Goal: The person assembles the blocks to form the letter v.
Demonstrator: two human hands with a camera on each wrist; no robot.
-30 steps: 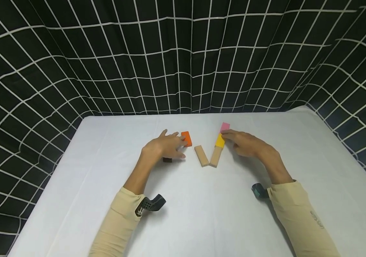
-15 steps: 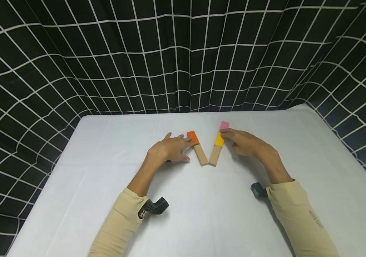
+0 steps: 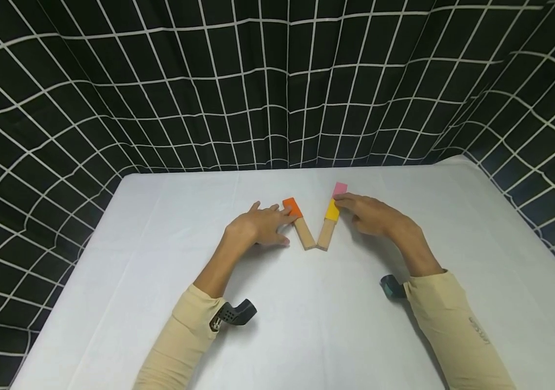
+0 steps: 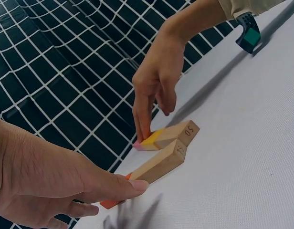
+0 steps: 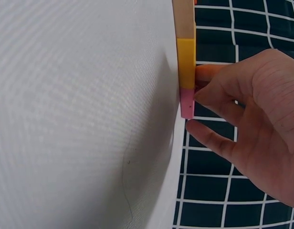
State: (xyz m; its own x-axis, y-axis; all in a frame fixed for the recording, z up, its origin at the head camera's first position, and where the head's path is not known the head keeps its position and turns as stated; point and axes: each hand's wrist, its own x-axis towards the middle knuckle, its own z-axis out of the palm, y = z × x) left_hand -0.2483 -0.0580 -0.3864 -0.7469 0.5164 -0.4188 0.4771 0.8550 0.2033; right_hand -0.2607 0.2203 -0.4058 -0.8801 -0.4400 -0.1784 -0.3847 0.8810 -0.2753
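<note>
Two plain wooden blocks meet at their near ends on the white table: a left one (image 3: 305, 234) and a right one (image 3: 326, 234), forming a V. An orange block (image 3: 289, 204) continues the left arm, a yellow block (image 3: 331, 212) and then a pink block (image 3: 340, 187) the right arm. My left hand (image 3: 256, 225) touches the orange block with extended fingertips, thumb spread away. On the other side, my right hand (image 3: 374, 216) rests its fingertips where yellow and pink meet. In the left wrist view, the plain blocks' ends (image 4: 189, 132) bear printed numbers.
A white cloth covers the table (image 3: 297, 325). Behind it and along both sides hangs a dark curtain with a white grid (image 3: 277, 92). Each wrist wears a small dark camera, the left camera (image 3: 238, 312) and the right camera (image 3: 391, 287).
My left hand has slid the orange block rightward against the far end of the left plain block. A dark block beside that hand is now hidden. The right hand stays in place.
</note>
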